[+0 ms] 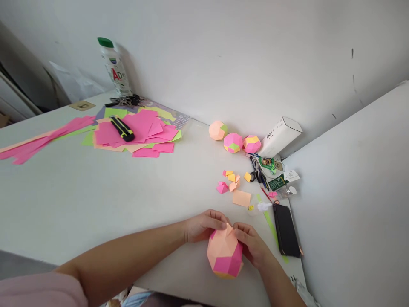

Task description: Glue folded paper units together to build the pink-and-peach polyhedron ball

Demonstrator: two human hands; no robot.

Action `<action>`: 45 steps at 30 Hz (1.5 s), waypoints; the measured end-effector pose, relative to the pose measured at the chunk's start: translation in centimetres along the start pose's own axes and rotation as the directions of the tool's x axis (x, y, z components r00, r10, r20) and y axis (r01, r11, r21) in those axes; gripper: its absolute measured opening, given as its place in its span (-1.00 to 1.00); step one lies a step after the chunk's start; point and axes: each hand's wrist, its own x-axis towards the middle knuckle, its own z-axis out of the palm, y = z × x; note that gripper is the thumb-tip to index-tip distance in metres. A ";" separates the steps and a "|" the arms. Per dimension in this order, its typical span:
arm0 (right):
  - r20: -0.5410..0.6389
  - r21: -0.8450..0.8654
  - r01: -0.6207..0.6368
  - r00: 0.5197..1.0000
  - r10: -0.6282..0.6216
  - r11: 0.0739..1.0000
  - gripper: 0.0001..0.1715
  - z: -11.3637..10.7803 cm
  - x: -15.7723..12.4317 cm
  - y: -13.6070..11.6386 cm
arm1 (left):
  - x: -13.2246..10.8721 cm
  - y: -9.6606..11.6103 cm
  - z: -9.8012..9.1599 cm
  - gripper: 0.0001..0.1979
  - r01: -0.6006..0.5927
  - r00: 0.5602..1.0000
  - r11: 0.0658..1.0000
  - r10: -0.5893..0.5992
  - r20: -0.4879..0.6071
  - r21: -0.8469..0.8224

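A folded paper ball (225,249) in peach, pink and a little orange is held between both hands near the table's front edge. My left hand (206,226) is closed on its upper left rim, thumb on a peach point. On the upper right side my right hand (251,242) pinches the same ball. Just beyond the hands lie a peach paper slip (241,198) and several small folded pieces (232,177) in pink, orange and peach. The ball's underside is hidden.
Three finished-looking paper balls (233,143) rest by the wall, beside a white box (279,136). Scissors (256,170), a black case (286,230) and a small jar (287,191) line the right side. Pink sheets (143,123), a cutter knife (122,128) and a bottle (115,70) are far left.
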 end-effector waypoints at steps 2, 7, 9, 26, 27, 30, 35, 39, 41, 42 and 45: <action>-0.005 0.055 -0.032 0.999 0.033 0.998 -0.55 0.0 0.1 0.0 | 0.0 0.0 0.0 -0.86 0.002 1.000 1.000 -0.002 0.001 0.008; -0.019 0.053 0.052 0.998 -0.051 0.997 -0.61 -0.3 0.1 -0.1 | 0.0 0.0 0.1 -0.85 0.002 1.000 1.000 -0.002 -0.009 0.027; -0.031 0.009 0.111 0.993 -0.110 0.994 -0.63 -0.4 0.0 -0.2 | 0.0 0.0 0.1 -0.85 0.007 1.000 1.000 -0.006 -0.018 0.030; -0.125 -0.168 0.189 0.969 -0.211 0.968 -0.64 0.1 -0.4 -0.5 | 0.0 -0.1 -0.1 -0.87 -0.007 1.000 1.000 0.006 0.019 0.006; -0.124 -0.169 0.195 0.968 -0.217 0.966 -0.64 0.1 -0.5 -0.5 | 0.0 -0.2 -0.1 -0.87 -0.005 1.000 1.000 0.005 0.020 0.008; -0.133 -0.186 0.211 0.962 -0.238 0.960 -0.67 0.1 -0.5 -0.5 | 0.1 -0.2 -0.2 -0.87 0.002 1.000 1.000 -0.003 0.023 0.007; -0.156 -0.242 0.251 0.943 -0.293 0.937 -0.69 0.1 -0.4 -0.4 | 0.0 -0.2 -0.1 -0.87 0.002 1.000 1.000 -0.002 0.012 -0.010; -0.168 -0.313 0.295 0.918 -0.359 0.903 -0.72 0.0 -0.4 -0.3 | 0.0 0.0 0.1 -0.86 -0.002 1.000 1.000 0.002 0.002 -0.014; -0.168 -0.346 0.312 0.907 -0.385 0.885 -0.75 0.0 -0.4 -0.2 | 0.0 0.0 0.2 -0.86 -0.002 1.000 1.000 0.002 -0.002 -0.014; -0.167 -0.362 0.318 0.903 -0.396 0.876 -0.76 -0.1 -0.4 -0.2 | 0.0 0.0 0.2 -0.86 -0.003 1.000 1.000 0.003 -0.003 -0.014; -0.165 -0.408 0.331 0.890 -0.425 0.851 -0.79 -0.2 -0.5 -0.1 | 0.0 0.0 0.2 -0.86 -0.001 1.000 1.000 0.001 -0.004 -0.013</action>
